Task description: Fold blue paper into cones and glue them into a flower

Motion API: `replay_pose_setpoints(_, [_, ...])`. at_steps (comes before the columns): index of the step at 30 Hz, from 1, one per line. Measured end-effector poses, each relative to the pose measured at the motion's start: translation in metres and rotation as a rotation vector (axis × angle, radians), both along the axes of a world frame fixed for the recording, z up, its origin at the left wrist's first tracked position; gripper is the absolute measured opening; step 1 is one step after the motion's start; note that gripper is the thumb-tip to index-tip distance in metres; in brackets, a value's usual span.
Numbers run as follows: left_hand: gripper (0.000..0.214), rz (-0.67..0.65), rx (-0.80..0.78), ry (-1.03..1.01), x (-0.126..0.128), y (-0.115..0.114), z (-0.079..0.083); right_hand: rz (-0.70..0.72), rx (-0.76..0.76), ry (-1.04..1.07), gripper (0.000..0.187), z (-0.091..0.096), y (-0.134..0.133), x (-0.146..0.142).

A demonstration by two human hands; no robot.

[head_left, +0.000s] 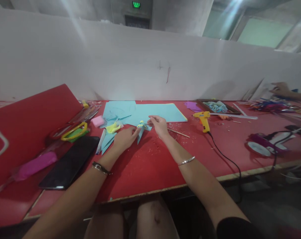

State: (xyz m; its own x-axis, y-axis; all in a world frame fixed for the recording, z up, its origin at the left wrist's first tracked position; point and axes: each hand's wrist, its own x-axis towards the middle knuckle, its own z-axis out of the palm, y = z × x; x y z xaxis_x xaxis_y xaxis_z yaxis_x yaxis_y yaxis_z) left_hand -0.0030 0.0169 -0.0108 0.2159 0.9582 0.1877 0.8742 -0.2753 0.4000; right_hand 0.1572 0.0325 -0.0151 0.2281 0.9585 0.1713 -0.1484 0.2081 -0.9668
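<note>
Fingers of the left hand [125,138] pinch a small blue-and-yellow piece [140,131] at centre, by the blue sheets' [160,113] near edge, probably to steady it; right hand's [158,126] fingertips bunch close just right of it, can't tell if gripping anything. Glue gun [203,120] lies right, likely for easy reach; beyond it, a dark tray [232,108] holds pale blue-white scraps [217,107].

Toward eight o'clock, a narrow dark band [100,168] circles the left wrist [111,157]; between four and five, the right arm [202,184] wears a thin silver bangle [187,161] and black sleeve [236,228].
</note>
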Motion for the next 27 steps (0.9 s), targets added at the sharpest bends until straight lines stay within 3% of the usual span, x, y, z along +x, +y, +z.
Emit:
replay_pose_setpoints(4, [0.049, 0.008, -0.049, 0.090, 0.006, -0.006, 0.001, -0.004, 0.010, -0.039, 0.009, -0.001, 0.001, 0.001])
replay_pose_setpoints(9, [0.040, 0.036, -0.065, 0.221, 0.007, -0.005, 0.004, -0.027, 0.053, -0.103, 0.021, 0.000, 0.000, 0.002])
replay_pose_setpoints(14, [0.036, -0.010, -0.091, 0.214, 0.000, 0.004, 0.004, -0.085, 0.129, -0.155, 0.019, 0.000, 0.001, 0.004])
replay_pose_setpoints(17, [0.034, -0.068, -0.078, 0.066, -0.004, 0.011, 0.003, -0.113, 0.165, -0.121, 0.013, 0.001, 0.004, 0.006])
replay_pose_setpoints(23, [0.037, -0.171, -0.163, -0.390, 0.001, 0.010, 0.004, -0.123, 0.195, -0.050, 0.021, 0.005, 0.003, 0.008])
replay_pose_setpoints(27, [0.035, -0.264, -0.204, -0.518, 0.002, 0.007, 0.004, -0.098, 0.176, -0.121, 0.026, 0.007, -0.003, 0.005])
